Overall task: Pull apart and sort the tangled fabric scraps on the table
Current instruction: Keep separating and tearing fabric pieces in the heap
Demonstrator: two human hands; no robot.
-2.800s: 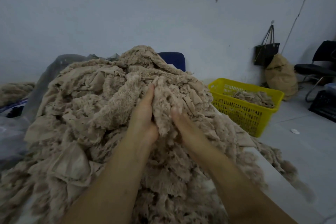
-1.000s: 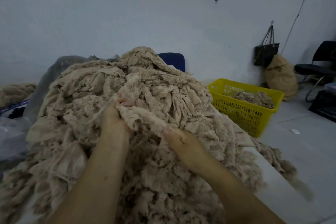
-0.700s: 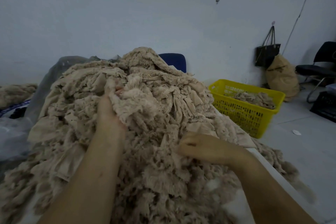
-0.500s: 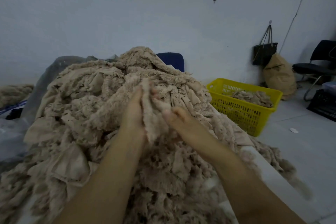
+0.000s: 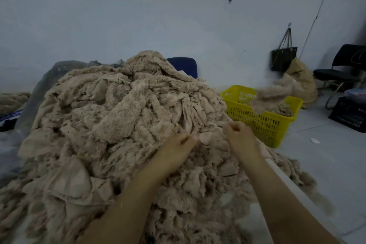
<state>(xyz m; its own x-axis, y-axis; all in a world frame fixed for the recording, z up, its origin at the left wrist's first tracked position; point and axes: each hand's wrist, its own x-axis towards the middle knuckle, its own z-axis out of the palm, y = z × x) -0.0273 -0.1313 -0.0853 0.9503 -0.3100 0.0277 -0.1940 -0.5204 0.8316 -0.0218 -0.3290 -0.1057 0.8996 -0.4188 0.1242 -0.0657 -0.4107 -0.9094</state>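
The tall heap of beige, fleecy fabric scraps [image 5: 118, 125] covers the white table [image 5: 253, 224], and 1 blurred beige scrap [image 5: 271, 97] hangs over the yellow plastic lattice basket [image 5: 263, 125] beside it. The left hand [image 5: 176, 150] rests on the heap with fingers curled, pinching or not I cannot tell; the right hand [image 5: 238, 134] is a loose fist holding nothing visible. The scraps look light, soft and clingy, so pinch 1 loose edge near the surface and peel slowly.
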